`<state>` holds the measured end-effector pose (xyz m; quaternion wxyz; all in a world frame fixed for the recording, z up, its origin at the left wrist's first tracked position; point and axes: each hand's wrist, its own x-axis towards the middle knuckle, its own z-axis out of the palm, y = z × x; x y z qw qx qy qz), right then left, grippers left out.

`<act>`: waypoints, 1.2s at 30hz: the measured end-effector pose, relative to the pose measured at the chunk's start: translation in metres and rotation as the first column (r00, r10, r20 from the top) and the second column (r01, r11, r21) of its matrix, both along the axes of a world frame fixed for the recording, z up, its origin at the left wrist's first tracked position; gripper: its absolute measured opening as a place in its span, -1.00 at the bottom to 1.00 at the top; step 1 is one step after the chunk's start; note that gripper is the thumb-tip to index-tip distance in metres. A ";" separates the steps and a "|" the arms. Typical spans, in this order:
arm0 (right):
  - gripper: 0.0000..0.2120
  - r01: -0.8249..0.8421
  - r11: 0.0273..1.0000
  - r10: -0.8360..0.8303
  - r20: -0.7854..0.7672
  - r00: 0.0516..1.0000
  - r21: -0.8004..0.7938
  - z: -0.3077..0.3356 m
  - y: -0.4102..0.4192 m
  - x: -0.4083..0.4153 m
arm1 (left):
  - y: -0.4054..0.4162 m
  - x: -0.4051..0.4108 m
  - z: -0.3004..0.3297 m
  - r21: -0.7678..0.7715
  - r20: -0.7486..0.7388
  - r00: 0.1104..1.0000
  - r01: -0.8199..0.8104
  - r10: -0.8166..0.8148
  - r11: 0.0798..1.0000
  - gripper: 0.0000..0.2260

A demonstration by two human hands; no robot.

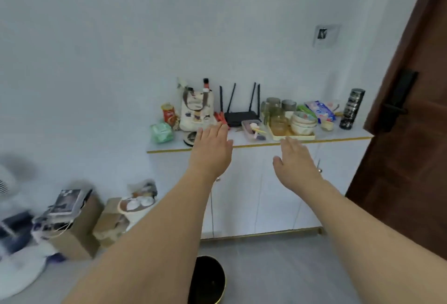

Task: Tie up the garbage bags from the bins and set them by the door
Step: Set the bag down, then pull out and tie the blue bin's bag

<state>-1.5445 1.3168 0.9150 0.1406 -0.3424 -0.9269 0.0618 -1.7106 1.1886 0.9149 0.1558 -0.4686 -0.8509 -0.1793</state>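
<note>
1. Left hand [211, 150] and right hand [297, 161] were spread flat, holding nothing, raised before the cluttered surface [338, 137].
2. The black-lined bin [207, 279] sat on the floor below; its bag looked untied.
3. Risk: reaching blindly could tip it.
4. The door [408, 134] stood at right.

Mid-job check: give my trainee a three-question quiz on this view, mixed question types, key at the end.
1. True or false: the left hand is holding a garbage bag.
2. Where is the black bin?
A. on the cabinet
B. on the floor between the forearms
C. beside the fan
3. Fill in: the brown door stands at the ____ edge of the view.

Key:
1. False; both it and the right hand are open and empty.
2. B
3. right
</note>
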 end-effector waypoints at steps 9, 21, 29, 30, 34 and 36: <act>-0.46 -0.462 0.887 0.462 -0.039 0.886 0.006 -0.013 -0.221 -0.245 | -0.279 -0.180 -0.011 -0.040 -0.044 0.895 -0.446 0.445 0.894 -0.58; -0.49 -0.914 0.402 0.913 -0.058 0.405 -0.046 -0.032 -0.547 -0.453 | -0.622 -0.256 -0.030 -0.083 0.044 0.439 -0.894 0.897 0.441 -0.56; -0.47 -0.990 0.098 0.994 -0.039 0.103 -0.097 -0.046 -0.719 -0.518 | -0.782 -0.253 -0.049 -0.068 0.073 0.127 -0.989 0.989 0.132 -0.55; -0.47 -0.993 0.070 0.997 -0.034 0.073 -0.097 -0.050 -0.740 -0.522 | -0.801 -0.253 -0.052 -0.072 0.076 0.098 -0.992 0.992 0.103 -0.55; -0.46 -0.991 -0.019 1.000 -0.006 -0.018 -0.130 -0.069 -0.831 -0.535 | -0.881 -0.254 -0.075 -0.111 0.071 0.017 -0.993 0.997 0.025 -0.54; -0.47 -0.990 -0.045 0.999 0.005 -0.046 -0.135 -0.079 -0.880 -0.541 | -0.927 -0.257 -0.087 -0.114 0.084 -0.015 -0.993 0.996 -0.005 -0.55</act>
